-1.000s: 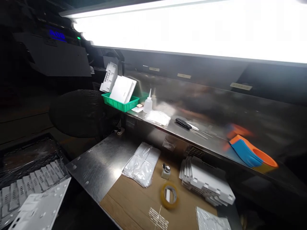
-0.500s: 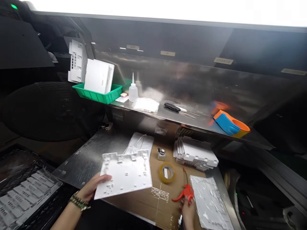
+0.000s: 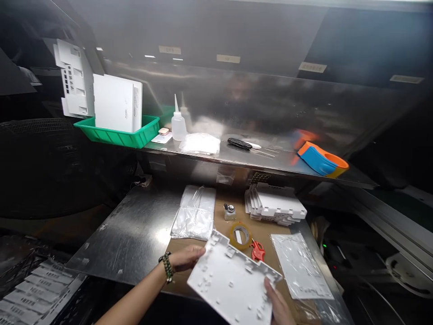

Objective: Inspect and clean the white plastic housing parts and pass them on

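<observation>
Between my two hands is a white plastic cover [image 3: 233, 282], its inner side with small posts and clips facing up. My left hand [image 3: 187, 258] grips its left edge, and a beaded bracelet circles that wrist. At the opposite edge my right hand [image 3: 278, 301] holds it, thumb on top. Just beyond the cover lies a red air blow gun [image 3: 258, 251], partly hidden by it. A roll of yellowish tape [image 3: 240, 236] rests beside the gun on the cardboard [image 3: 221, 225]. To the right is a white panel in clear plastic wrap [image 3: 301, 266].
A stack of white covers [image 3: 279, 203] stands at the back right, near a small pump bottle [image 3: 229, 212]. Clear plastic bags [image 3: 195, 214] lie left. The shelf above holds a green tray [image 3: 117, 135], a squeeze bottle [image 3: 178, 126] and an orange-blue tape dispenser [image 3: 323, 160].
My right hand has let go of the air blow gun, which now lies by the tape, and has taken the cover's right edge. The cover has moved right and turned.
</observation>
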A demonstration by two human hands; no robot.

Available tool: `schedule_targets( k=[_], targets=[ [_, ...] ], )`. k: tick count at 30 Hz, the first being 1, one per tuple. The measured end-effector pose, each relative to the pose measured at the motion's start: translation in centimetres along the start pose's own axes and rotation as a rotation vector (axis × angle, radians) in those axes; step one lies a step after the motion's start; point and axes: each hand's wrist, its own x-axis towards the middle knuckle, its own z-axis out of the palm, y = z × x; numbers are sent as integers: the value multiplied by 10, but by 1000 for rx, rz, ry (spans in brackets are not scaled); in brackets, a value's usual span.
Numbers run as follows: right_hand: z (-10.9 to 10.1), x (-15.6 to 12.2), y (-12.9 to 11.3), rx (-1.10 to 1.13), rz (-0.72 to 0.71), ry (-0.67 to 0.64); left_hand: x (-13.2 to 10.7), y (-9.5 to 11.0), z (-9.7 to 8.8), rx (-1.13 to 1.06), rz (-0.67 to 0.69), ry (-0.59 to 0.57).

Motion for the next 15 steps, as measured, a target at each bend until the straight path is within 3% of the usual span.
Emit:
schedule_targets(
  k=[3, 6, 10, 15],
  targets=[
    [-19, -12, -21, 78, -23, 160, 30, -13, -24, 277, 56, 174],
    [-22, -25, -33, 137, -68, 268, 55, -27, -48, 548, 103, 308],
    [-8, -45, -36, 209, -184, 290, 72, -40, -64, 758, 138, 331],
    [5, -61, -37, 256, -271, 306, 80, -48, -76, 770, 99, 330]
  ],
)
